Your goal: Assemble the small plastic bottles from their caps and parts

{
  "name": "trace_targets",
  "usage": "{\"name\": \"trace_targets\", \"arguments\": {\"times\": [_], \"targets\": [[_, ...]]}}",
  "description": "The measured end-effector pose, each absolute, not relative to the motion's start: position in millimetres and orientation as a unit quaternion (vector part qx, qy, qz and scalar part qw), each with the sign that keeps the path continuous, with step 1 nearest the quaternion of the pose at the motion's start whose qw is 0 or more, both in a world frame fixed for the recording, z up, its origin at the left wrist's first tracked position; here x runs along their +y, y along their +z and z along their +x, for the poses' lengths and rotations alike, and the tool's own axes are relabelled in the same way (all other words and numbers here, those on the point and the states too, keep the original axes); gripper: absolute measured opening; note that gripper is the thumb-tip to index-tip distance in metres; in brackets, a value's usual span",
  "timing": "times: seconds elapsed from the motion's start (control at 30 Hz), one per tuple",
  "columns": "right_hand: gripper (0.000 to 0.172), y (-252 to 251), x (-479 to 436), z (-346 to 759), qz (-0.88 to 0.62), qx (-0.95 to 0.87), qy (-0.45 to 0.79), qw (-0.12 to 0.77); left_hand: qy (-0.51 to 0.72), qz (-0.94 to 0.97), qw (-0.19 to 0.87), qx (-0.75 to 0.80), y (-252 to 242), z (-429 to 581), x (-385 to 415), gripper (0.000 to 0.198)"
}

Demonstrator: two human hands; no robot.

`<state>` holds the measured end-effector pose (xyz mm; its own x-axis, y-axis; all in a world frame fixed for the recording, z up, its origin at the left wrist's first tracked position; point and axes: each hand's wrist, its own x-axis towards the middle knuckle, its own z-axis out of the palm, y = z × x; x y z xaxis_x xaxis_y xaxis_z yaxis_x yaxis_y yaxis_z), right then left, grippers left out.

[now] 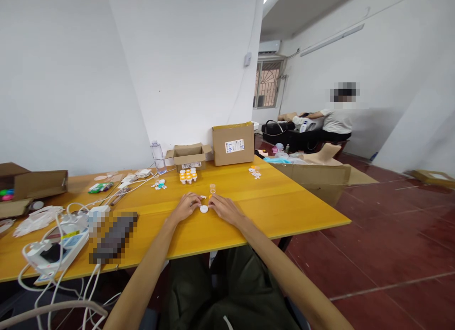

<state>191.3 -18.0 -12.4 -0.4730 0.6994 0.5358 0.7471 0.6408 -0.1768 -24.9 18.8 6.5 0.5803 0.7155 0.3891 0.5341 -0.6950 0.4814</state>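
Observation:
Both my hands rest on the yellow table (284, 202) in front of me. My left hand (186, 206) and my right hand (223, 208) have their fingertips meeting around a small white round cap (204, 209). The fingers look pinched together, but what they grip is too small to make out. A small clear vial (212, 188) stands upright just beyond my right hand. Tiny white pieces (202, 197) lie beside my left fingertips. Farther back stands a cluster of several small bottles with orange parts (188, 175).
An open low carton (189, 156) and a closed carton (233, 143) stand at the back, with a water bottle (158, 156) to their left. White cables, a power strip (53, 252) and masks lie at left. A person (336, 119) sits at the far right. A large flattened carton (320, 176) lies beyond the table.

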Motion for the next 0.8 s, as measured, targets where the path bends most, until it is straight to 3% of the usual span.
{"name": "trace_targets", "arguments": {"times": [0.57,0.8], "targets": [[0.011,-2.7,-20.1,180.0,-0.418,-0.861,0.006,0.289,0.293,0.880,0.153,0.341,14.6,-19.2,9.4,0.008],[0.010,-0.2,-21.4,179.6,-0.417,-0.865,0.010,0.279,0.265,0.889,0.145,0.344,14.9,-18.3,1.5,0.016]]}}
